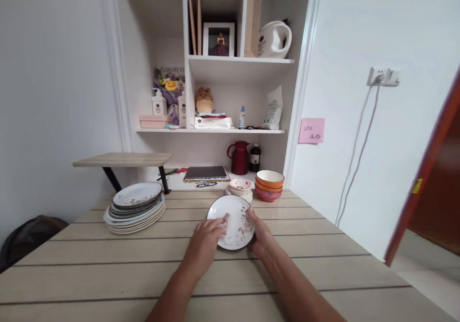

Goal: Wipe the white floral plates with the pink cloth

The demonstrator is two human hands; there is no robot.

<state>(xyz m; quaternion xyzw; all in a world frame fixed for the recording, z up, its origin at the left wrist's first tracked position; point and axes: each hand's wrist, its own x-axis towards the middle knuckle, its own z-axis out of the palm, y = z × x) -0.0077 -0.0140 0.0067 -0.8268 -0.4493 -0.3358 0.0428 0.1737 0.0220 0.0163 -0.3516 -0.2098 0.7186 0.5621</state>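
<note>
A white plate [235, 216] with a brown floral pattern lies on the wooden table [323, 245], a little past its middle. My left hand [206, 238] rests on the plate's near left side with the fingers curled, and something small and pale shows at the fingertips; I cannot make out what it is. My right hand [259, 233] grips the plate's right rim, thumb on top of the edge.
A stack of plates [134, 206] sits at the left. Stacked orange and red bowls [269, 185] and a small pink dish [239, 186] stand behind the plate. A small raised shelf [122, 160], a red jug [240, 157] and wall shelving lie beyond.
</note>
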